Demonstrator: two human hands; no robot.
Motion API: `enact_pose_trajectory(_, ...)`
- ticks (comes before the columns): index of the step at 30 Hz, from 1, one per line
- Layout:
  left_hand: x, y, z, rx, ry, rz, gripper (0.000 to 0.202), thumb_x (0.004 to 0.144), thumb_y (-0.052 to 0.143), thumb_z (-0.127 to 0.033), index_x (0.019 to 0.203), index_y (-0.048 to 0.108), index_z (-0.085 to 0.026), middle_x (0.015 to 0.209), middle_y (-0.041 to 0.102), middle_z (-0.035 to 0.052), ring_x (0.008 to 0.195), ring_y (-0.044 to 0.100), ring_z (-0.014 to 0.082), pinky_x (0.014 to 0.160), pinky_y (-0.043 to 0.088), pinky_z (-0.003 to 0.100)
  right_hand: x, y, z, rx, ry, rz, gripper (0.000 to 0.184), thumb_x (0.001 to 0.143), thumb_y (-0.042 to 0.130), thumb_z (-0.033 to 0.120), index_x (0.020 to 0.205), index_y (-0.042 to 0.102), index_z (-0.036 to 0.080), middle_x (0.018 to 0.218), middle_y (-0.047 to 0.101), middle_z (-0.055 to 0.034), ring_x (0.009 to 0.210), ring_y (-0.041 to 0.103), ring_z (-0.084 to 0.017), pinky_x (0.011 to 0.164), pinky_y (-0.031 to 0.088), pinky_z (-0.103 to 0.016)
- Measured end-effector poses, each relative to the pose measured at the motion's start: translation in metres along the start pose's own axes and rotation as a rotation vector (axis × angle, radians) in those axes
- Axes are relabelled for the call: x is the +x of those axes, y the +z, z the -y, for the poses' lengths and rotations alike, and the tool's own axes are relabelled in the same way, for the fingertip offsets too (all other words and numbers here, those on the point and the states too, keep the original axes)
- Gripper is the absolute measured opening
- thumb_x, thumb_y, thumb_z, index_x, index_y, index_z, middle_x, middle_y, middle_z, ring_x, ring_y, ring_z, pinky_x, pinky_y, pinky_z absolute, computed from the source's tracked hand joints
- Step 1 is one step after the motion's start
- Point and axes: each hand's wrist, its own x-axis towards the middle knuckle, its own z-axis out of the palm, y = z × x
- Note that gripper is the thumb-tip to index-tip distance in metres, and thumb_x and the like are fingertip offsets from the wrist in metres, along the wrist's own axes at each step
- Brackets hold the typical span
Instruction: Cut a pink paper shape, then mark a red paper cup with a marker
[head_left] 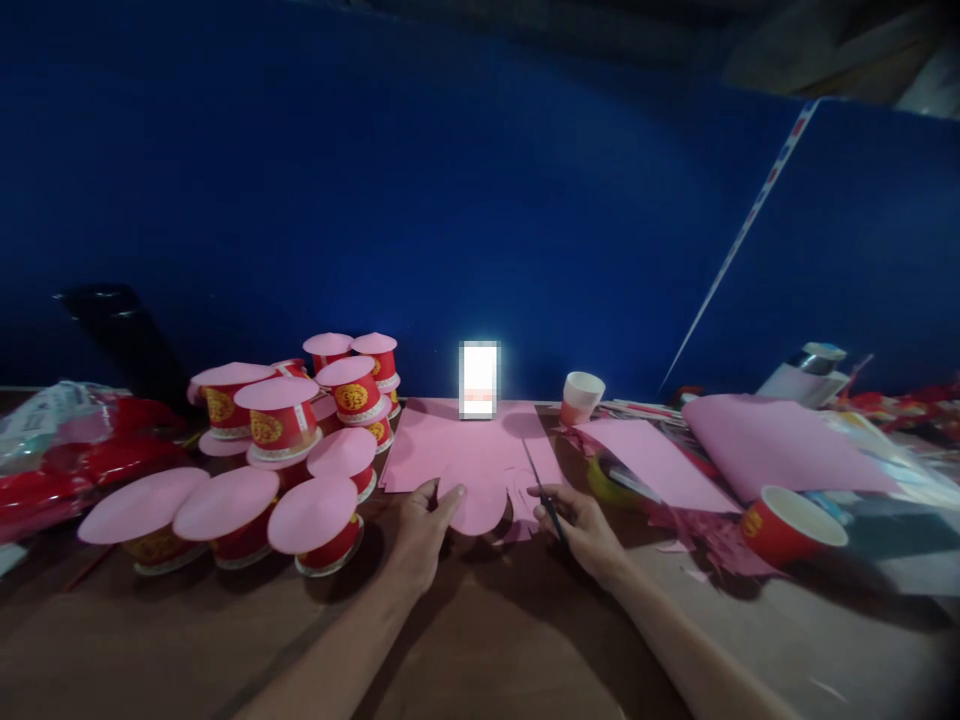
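My left hand [421, 535] pinches a piece of pink paper [478, 508] at its left side, the thumb on top. The paper's near edge is cut to a rounded shape. A loose, curling pink strip [520, 505] hangs at its right. My right hand [581, 532] closes round a slim tool with a dark handle [553, 518], which looks like scissors. Its thin end points away from me over the pink paper, and part of the handle is hidden by the fingers. Behind both hands lies a larger pink sheet [427, 440].
Several red paper cups [330, 545] topped with pink discs stand at the left, some stacked. A lit phone [480, 380] stands at the back. On the right are a white-and-red cup [582, 398], a tipped red cup [787, 530], pink sheets [780, 445] and paper scraps [720, 535].
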Motion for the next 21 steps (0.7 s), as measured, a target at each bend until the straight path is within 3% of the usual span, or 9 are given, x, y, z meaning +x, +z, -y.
enact_pose_trajectory(7,0.0,0.001,0.002,-0.012,-0.004,0.022,0.036,0.062,0.071,-0.034,0.088,0.064,-0.011,0.073,0.069,0.0052,0.063,0.06,0.0148,0.061,0.048,0.026,0.002,0.0,0.003,-0.138,-0.098,-0.143,0.046,0.071,0.065,0.039,0.108,0.058,0.013,0.064,0.054,0.0008,0.057,0.049,-0.012,0.051,0.038,-0.021)
enact_pose_trajectory(13,0.001,0.001,0.003,0.006,0.032,0.053,0.036,0.06,0.073,-0.03,0.09,0.064,-0.012,0.076,0.069,0.0042,0.068,0.061,0.0151,0.065,0.048,0.027,0.003,0.002,0.007,-0.248,-0.198,-0.232,0.037,0.076,0.057,0.036,0.105,0.06,0.012,0.075,0.062,-0.0045,0.065,0.056,-0.015,0.056,0.044,-0.023)
enact_pose_trajectory(21,0.007,0.0,0.008,-0.016,0.08,0.073,0.042,0.059,0.074,-0.028,0.096,0.063,-0.013,0.077,0.069,0.0036,0.069,0.062,0.016,0.066,0.048,0.029,0.009,0.003,-0.01,-0.218,-0.167,-0.271,0.037,0.075,0.059,0.04,0.101,0.051,0.016,0.051,0.054,0.0044,0.045,0.05,-0.013,0.044,0.037,-0.022)
